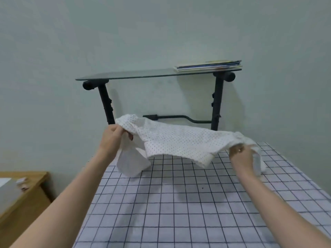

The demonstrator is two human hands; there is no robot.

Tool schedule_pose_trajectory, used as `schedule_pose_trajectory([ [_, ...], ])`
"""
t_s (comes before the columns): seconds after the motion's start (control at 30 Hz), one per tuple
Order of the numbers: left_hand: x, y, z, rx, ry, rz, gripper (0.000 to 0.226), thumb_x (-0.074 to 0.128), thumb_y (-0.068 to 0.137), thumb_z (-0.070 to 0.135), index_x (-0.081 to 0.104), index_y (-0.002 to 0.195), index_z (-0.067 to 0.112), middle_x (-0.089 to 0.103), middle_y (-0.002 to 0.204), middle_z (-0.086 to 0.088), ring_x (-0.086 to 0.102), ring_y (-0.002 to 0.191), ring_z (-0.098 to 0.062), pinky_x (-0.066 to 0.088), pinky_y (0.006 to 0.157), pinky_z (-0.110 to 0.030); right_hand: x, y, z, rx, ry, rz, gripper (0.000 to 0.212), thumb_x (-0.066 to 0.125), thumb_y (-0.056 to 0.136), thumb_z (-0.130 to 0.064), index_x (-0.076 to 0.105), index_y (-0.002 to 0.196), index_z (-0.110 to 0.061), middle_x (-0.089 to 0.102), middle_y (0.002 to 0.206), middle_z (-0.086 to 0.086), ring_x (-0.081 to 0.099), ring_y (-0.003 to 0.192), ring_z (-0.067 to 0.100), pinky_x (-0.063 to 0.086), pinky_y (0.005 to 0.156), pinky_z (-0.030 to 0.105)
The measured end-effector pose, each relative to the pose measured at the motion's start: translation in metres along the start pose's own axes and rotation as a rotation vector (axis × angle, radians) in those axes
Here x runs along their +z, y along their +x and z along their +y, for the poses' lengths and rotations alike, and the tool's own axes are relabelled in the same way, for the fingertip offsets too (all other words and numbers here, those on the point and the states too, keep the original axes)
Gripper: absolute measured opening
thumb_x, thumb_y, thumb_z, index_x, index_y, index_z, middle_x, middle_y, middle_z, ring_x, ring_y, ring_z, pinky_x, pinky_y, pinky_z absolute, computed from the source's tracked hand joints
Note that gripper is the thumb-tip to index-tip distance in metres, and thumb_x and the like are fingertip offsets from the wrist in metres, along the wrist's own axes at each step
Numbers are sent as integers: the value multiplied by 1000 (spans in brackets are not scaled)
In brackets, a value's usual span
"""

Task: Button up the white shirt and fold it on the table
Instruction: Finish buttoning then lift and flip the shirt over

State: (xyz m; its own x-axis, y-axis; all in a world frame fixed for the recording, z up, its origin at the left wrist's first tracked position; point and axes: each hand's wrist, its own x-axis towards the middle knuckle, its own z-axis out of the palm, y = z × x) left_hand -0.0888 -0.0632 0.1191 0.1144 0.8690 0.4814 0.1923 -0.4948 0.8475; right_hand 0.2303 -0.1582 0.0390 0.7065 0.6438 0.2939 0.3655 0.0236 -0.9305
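A white shirt with small dark dots (175,142) hangs stretched in the air above the far end of the checked table (179,203). My left hand (112,138) grips its left end, and a sleeve droops below that hand toward the table. My right hand (241,154) holds the shirt's right end, where bunched cloth hangs down past my wrist. The shirt sags a little in the middle between my hands. Whether any buttons are fastened is hidden.
A glass shelf on black legs (143,75) stands at the table's far edge against the wall, with a stack of thin books (208,66) on its right end. A wooden desk (21,192) with papers sits low at the left.
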Motion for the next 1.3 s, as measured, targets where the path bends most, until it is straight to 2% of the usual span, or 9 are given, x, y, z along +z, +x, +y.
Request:
schedule_pose_trajectory([
  [0.23,-23,-36,-66,-180,287,-446,44,47,92,3,50,51,-14,70,56,3,52,47,2,38,54,-13,2,-26,66,-100,-267,-165,22,49,83,-14,65,69,-13,62,71,0,53,69,23,41,60,29],
  [0.33,-30,-40,-90,-257,471,-654,49,53,91,18,50,48,-7,75,68,1,42,55,-22,36,56,-25,-1,-29,94,-23,-679,-416,26,38,77,-36,57,63,-26,65,75,-3,58,78,27,44,69,35],
  [0.43,-28,-43,-98,-298,624,-787,47,59,89,32,70,54,2,64,50,4,36,45,-10,35,51,-14,-3,-35,115,73,-843,-591,18,51,85,-31,63,74,-24,65,80,-7,62,79,19,43,64,28],
  [0.63,-14,-55,-98,-355,856,-990,48,58,89,41,70,50,16,51,40,9,45,39,0,36,61,-15,-16,-46,118,-66,-953,-398,25,58,78,-18,66,99,-29,63,111,-1,56,94,22,46,80,36],
  [0.77,-8,-68,-104,-503,1042,-1323,47,49,92,37,64,52,19,77,82,12,64,85,11,38,97,-22,-30,-67,119,-107,-964,-269,27,61,75,-11,55,92,-31,58,118,0,49,105,26,38,87,39],
  [0.9,-5,-70,-91,-722,1021,-1551,32,53,91,39,73,82,16,77,97,1,71,97,-8,49,98,-32,-44,-84,132,-51,-595,-91,36,60,77,2,59,107,-18,53,119,9,50,103,26,39,80,34],
  [1.03,6,-68,-57,-586,645,-1430,31,63,88,40,72,88,11,77,90,-5,72,88,-13,53,94,-31,-52,-99,121,319,-19,201,44,66,84,-21,49,125,-15,51,127,3,58,104,20,46,85,36],
  [1.17,43,-91,-59,-199,893,-1354,49,73,80,41,57,126,32,56,129,13,52,116,-6,41,105,-32,-43,-104,108,794,486,-120,47,50,94,-52,53,124,-16,64,114,14,66,103,31,53,93,45],
  [1.3,67,-125,-86,-82,1071,-1384,80,73,79,30,29,146,33,33,146,10,46,124,-16,45,100,-35,-34,-109,104,770,434,-324,50,58,86,-58,52,125,-27,67,116,5,65,108,30,51,96,50],
])
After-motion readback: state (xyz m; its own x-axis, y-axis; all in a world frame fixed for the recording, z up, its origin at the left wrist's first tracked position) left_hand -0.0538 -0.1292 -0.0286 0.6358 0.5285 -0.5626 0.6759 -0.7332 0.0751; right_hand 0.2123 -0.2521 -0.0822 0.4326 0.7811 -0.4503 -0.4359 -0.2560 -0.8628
